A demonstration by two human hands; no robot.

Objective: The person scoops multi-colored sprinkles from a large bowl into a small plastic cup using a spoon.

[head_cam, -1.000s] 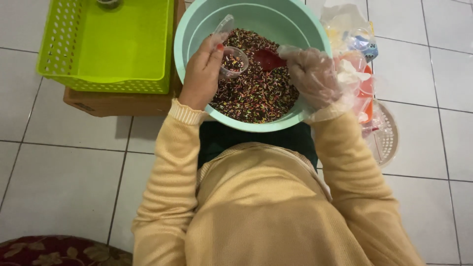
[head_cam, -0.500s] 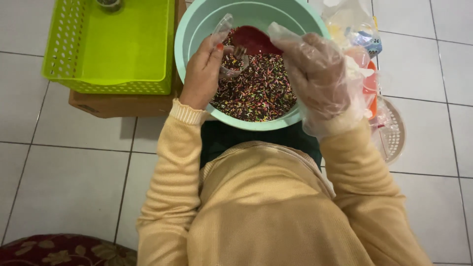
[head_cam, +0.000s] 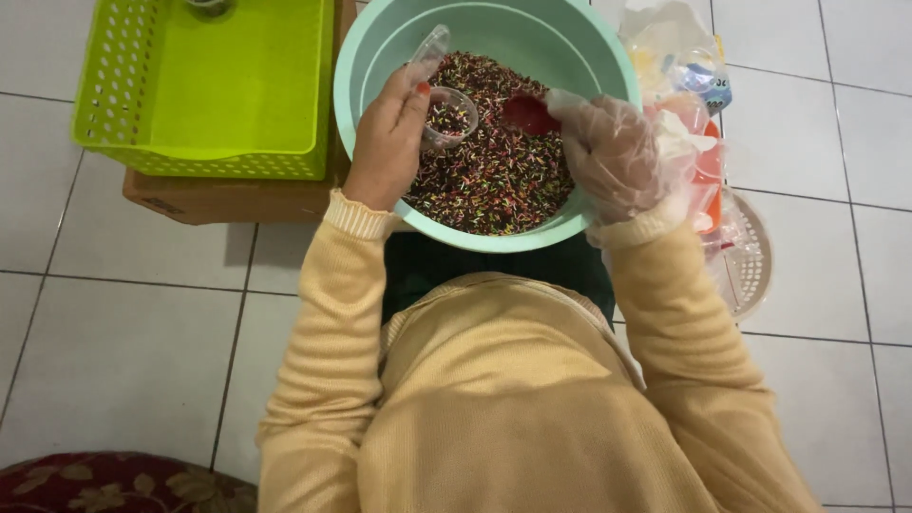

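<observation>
Clear cup [head_cam: 449, 118] in left hand [head_cam: 388, 142], red scoop [head_cam: 528, 114] in gloved right hand [head_cam: 608, 157]

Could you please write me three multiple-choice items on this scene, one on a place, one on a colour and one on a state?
1. Where is the green basket?
A. left of the bowl
B. inside the bowl
C. on the person's lap

2. What colour is the scoop?
A. blue
B. red
C. white

3. What state is the small cup in?
A. upside down on the floor
C. sealed with its lid
B. open, with sprinkles in it

Answers:
1. A: the basket sits on a box beside the bowl, on its left in the picture.
2. B: the scoop in the gloved right hand is red.
3. B: the left hand holds the cup open over the sprinkles, its lid flipped up and some sprinkles inside.
</observation>
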